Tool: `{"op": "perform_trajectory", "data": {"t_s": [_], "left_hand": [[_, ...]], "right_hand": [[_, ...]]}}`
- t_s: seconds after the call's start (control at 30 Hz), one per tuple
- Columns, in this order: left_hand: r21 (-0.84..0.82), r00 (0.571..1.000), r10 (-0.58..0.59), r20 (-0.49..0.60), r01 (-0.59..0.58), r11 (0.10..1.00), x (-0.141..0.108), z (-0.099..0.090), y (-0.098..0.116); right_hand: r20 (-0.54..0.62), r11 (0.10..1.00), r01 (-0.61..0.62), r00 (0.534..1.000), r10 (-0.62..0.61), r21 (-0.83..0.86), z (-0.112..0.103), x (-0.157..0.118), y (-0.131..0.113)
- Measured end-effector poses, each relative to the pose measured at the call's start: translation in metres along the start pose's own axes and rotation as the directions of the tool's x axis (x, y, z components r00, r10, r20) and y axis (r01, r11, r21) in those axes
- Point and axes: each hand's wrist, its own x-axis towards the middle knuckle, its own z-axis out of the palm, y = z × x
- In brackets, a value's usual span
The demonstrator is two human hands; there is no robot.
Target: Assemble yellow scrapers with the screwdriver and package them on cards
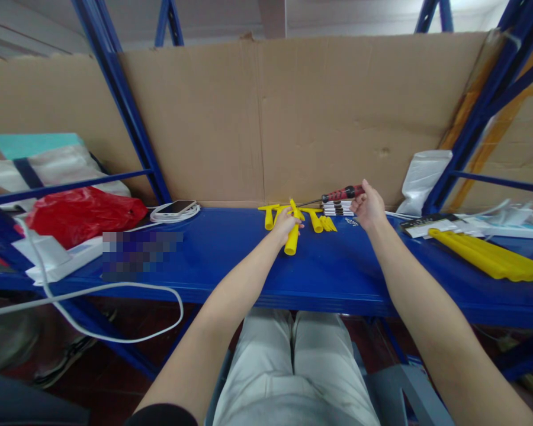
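Note:
My left hand (285,225) is closed around a yellow plastic T-shaped part (292,241), its hollow tube end tilted down toward me. In my right hand (368,205) is a screwdriver (337,194) with a red and black handle, gripped at the handle's end. Its thin shaft points left to the yellow part; whether the tip touches it I cannot tell. Behind my left hand lie more yellow T-shaped parts (316,222). Beside them are several small yellow pieces (327,223), a stack of white pieces with dark marks (336,207) and some tiny loose bits (350,221).
Long yellow tubes (488,254) lie at the right on the blue shelf (337,272). A phone (177,207) rests on a coiled white cable, near a red plastic bag (84,216) and a power strip (77,257). Cardboard (320,118) walls the back; a white cable (160,285) loops over the front edge.

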Motion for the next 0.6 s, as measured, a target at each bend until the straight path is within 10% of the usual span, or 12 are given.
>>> {"op": "perform_trajectory", "data": {"t_s": [0.6], "left_hand": [[0.030, 1.000, 0.004, 0.013, -0.004, 1.000, -0.0004, 0.0008, -0.0005]], "right_hand": [[-0.132, 0.996, 0.079, 0.988, -0.083, -0.031, 0.0043, -0.0019, -0.0005]]}}
